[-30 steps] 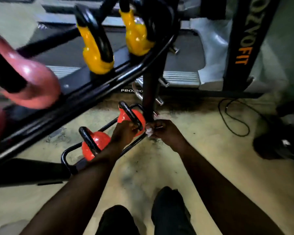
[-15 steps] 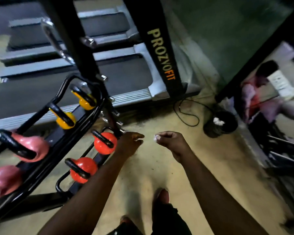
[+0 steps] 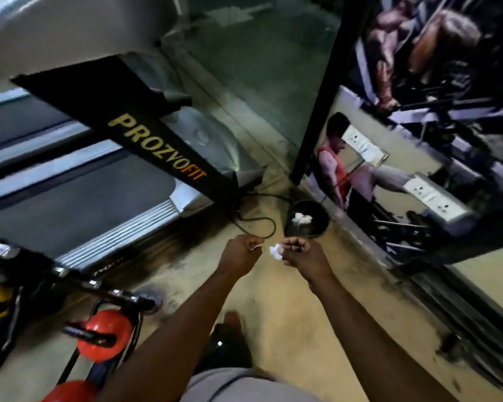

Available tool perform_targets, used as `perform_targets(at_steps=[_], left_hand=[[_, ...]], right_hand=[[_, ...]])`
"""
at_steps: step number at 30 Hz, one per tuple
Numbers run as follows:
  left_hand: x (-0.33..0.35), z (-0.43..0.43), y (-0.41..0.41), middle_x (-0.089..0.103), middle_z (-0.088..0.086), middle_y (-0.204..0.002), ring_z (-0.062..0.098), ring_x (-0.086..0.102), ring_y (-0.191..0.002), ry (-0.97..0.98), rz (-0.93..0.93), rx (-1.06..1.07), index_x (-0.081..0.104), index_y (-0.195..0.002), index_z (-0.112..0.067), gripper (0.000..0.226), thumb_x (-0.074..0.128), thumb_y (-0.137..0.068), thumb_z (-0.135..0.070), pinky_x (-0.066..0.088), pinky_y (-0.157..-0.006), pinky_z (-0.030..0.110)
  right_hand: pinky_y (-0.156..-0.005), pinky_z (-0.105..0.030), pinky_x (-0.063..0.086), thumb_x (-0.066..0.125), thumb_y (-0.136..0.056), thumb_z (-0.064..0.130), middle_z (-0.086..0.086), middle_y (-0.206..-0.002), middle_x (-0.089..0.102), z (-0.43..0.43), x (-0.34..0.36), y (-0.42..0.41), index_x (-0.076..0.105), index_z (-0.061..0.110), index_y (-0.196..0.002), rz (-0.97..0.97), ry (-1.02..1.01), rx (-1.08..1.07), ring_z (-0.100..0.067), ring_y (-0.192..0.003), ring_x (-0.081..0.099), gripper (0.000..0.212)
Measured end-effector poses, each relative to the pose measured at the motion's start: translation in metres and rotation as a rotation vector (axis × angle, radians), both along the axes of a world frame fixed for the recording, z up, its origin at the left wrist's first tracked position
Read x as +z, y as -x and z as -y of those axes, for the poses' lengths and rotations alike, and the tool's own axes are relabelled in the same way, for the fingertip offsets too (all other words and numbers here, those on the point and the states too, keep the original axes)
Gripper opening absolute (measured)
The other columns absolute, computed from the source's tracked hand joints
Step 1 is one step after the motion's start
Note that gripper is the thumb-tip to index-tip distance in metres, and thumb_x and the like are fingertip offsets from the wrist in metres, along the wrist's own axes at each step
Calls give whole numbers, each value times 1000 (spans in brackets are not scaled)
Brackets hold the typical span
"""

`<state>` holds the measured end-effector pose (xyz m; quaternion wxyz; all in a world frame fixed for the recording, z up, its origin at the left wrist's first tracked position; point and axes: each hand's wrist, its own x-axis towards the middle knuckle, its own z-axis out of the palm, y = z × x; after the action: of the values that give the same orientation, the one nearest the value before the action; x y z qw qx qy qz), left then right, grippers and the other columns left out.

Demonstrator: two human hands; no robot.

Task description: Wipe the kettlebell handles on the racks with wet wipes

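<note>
Nearest, low and to the left of the fingers and well apart from them, a red kettlebell [image 3: 106, 333] with a black handle [image 3: 87, 337] sits on the rack [image 3: 137, 326]. The left hand [image 3: 240, 253] has its fingers [image 3: 253, 242] curled; whether they pinch anything I cannot tell. Just beside it, the right hand [image 3: 305, 255] pinches a crumpled wet wipe [image 3: 276, 252] at its fingertips [image 3: 292, 244]. Just beyond the fingers stands a black bin [image 3: 321, 219].

Left hand [image 3: 240, 255] and right hand [image 3: 302, 256] ungloved; forearms unsleeved. Grey garment [image 3: 238, 385] at waist; dark footwear [image 3: 227, 349].
</note>
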<state>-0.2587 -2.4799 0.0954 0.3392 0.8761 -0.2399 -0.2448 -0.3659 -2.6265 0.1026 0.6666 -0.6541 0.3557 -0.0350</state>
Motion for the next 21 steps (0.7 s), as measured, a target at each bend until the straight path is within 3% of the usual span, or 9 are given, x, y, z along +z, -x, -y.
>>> perform_targets(at_steps=[3, 7, 12, 16, 21], left_hand=[[-16, 62, -28, 71, 3, -119, 20, 64, -110, -41, 13, -95, 72, -116, -16, 27, 67, -90, -25, 41, -87, 18], [-40, 140, -74, 68, 9, -123, 28, 60, -117, -84, 6, -179, 69, -119, -16, 30, 63, -92, -29, 44, -93, 28], [-60, 217, -136, 69, 9, -120, 28, 64, -111, -171, -56, -234, 67, -121, -20, 32, 60, -92, -30, 51, -89, 32], [-63, 256, -177, 71, 8, -114, 25, 68, -102, -204, -96, -275, 69, -114, -20, 25, 57, -91, -21, 52, -81, 30], [-61, 264, -196, 71, 7, -117, 25, 66, -110, -191, -90, -193, 68, -119, -18, 29, 60, -91, -24, 53, -91, 36]], right_hand=[[-65, -24, 55, 71, -86, 3, -7, -79, 70, 55, -14, -20, 73, 6, -95, -24, 31, -76, -16, -72, 64, 10], [-79, -42, 57, 75, -83, 16, -2, -84, 75, 132, -45, -60, 75, 26, -82, -106, 134, -123, -21, -78, 69, 10], [-80, -47, 59, 65, -66, 31, 2, -89, 76, 229, -105, -123, 71, 37, -76, -259, 293, -164, -22, -85, 71, 13], [-84, -26, 51, 64, -78, 15, 4, -97, 70, 265, -100, -163, 71, 23, -98, -333, 405, -211, -15, -90, 64, 24], [-79, -46, 60, 58, -68, 21, 5, -92, 71, 308, -136, -173, 66, 35, -74, -359, 265, -252, -21, -87, 69, 18]])
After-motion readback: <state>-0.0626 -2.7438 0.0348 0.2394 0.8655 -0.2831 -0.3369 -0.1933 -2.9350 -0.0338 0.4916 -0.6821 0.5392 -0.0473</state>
